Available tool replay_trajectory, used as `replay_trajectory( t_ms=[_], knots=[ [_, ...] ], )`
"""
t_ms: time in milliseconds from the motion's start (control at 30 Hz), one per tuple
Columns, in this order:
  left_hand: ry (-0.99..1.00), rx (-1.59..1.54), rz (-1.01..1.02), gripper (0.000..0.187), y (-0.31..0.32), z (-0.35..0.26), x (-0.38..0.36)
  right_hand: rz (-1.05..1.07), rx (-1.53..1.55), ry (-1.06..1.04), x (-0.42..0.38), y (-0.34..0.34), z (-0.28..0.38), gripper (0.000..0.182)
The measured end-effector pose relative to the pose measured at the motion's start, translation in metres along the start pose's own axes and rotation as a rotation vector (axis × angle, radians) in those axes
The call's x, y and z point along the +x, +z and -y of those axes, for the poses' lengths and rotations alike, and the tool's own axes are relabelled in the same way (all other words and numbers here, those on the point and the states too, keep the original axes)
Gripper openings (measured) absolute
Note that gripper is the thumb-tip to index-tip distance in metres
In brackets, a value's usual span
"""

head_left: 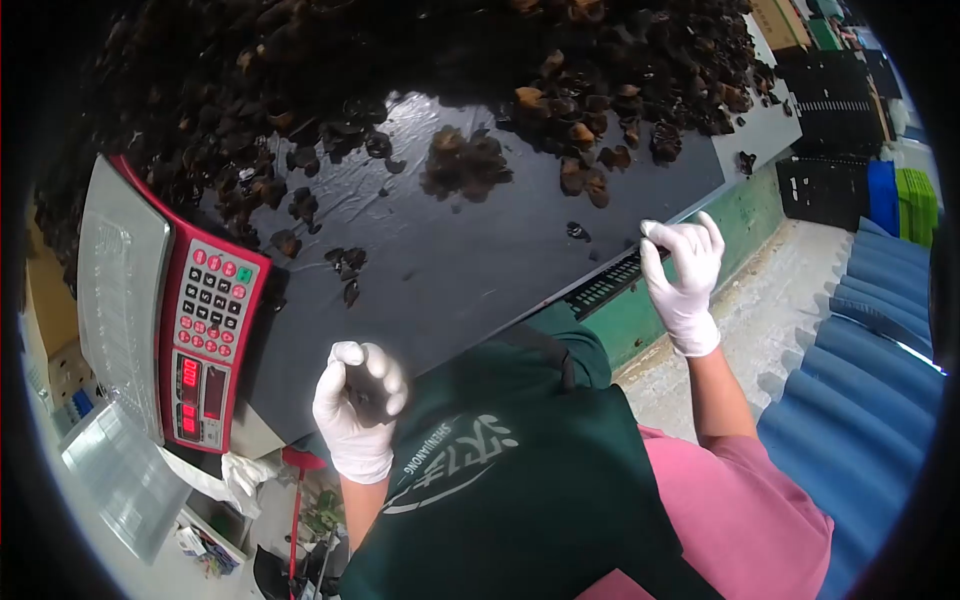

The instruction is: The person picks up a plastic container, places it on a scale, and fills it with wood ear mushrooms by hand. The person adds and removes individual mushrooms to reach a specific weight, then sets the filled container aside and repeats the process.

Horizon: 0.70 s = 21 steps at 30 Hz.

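My left hand [358,410], in a white glove, is near the front edge of the dark table [440,270]. Its fingers curl around a dark, blurred piece [368,396] that looks like wood ear mushroom. My right hand [686,275], also gloved, is raised by the table's edge at the right. Its thumb and forefinger come together while the other fingers stay bent; whatever they pinch is too small to make out. A great heap of dark brown wood ear mushrooms [350,60] covers the far side. One blurred clump [465,165] shows apart from the heap, and loose pieces [347,262] lie nearer.
A red electronic scale [208,345] with a metal pan [125,300] stands at the left. Black crates [825,190], a blue crate [883,197] and a green crate [915,205] stand to the right. Blue corrugated sheeting [850,400] lies beyond the concrete floor [765,300].
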<state>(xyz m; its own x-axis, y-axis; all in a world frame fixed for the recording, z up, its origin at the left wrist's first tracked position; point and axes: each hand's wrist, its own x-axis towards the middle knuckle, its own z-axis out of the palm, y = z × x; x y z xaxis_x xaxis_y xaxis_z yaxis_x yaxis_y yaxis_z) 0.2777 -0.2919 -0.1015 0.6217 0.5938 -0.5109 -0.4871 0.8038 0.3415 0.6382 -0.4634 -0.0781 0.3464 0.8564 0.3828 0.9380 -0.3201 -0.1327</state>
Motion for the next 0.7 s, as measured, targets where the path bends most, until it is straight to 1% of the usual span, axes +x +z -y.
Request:
replay_trajectory(
  t_ms=[67,133,167,200,233,267,333,367,400,467,500,533,567,600,633,700],
  knots=[
    [-0.020,0.020,0.000,0.021,0.003,0.003,0.001,-0.018,0.203,0.127,0.008,0.020,-0.003,0.025],
    [-0.062,0.075,-0.001,0.024,0.010,0.005,0.005,0.059,0.303,0.235,0.033,0.025,0.013,0.028],
    [-0.082,0.108,-0.012,0.026,0.017,0.007,0.008,0.079,0.128,0.164,0.041,0.030,0.018,0.031],
    [-0.102,0.141,-0.026,0.027,0.027,0.009,0.010,0.054,0.012,0.081,0.044,0.041,0.017,0.031],
    [-0.132,0.209,-0.123,0.030,0.040,0.010,0.011,0.063,0.020,0.100,0.042,0.046,0.012,0.029],
    [-0.158,0.239,-0.086,0.032,0.043,0.011,0.016,0.072,0.026,0.117,0.042,0.048,0.009,0.027],
    [-0.208,0.329,-0.114,0.035,0.060,0.015,0.027,0.117,0.262,0.308,0.045,0.036,0.015,0.024],
    [-0.214,0.407,-0.102,0.040,0.068,0.017,0.033,0.142,0.379,0.404,0.045,0.027,0.021,0.022],
    [-0.247,0.460,-0.045,0.052,0.068,0.021,0.040,0.094,0.403,0.270,0.045,0.020,0.029,0.023],
    [-0.382,0.331,0.004,0.065,0.071,0.031,0.057,0.169,0.528,0.005,0.052,0.000,0.056,0.031],
    [-0.451,0.318,0.025,0.073,0.074,0.033,0.064,0.215,0.530,0.049,0.053,-0.005,0.064,0.036],
    [-0.481,0.321,-0.024,0.068,0.085,0.036,0.066,0.262,0.533,0.090,0.054,-0.006,0.068,0.041],
    [-0.504,0.314,-0.027,0.065,0.085,0.036,0.069,0.186,0.406,0.127,0.054,0.007,0.064,0.044],
    [-0.525,0.308,-0.034,0.061,0.084,0.036,0.069,0.094,0.268,0.147,0.058,0.027,0.057,0.041],
    [-0.483,0.387,-0.052,0.052,0.086,0.036,0.066,0.042,0.241,0.149,0.062,0.045,0.050,0.037],
    [-0.455,0.461,-0.002,0.048,0.080,0.035,0.062,-0.027,0.152,0.148,0.068,0.065,0.040,0.029]
  ],
)
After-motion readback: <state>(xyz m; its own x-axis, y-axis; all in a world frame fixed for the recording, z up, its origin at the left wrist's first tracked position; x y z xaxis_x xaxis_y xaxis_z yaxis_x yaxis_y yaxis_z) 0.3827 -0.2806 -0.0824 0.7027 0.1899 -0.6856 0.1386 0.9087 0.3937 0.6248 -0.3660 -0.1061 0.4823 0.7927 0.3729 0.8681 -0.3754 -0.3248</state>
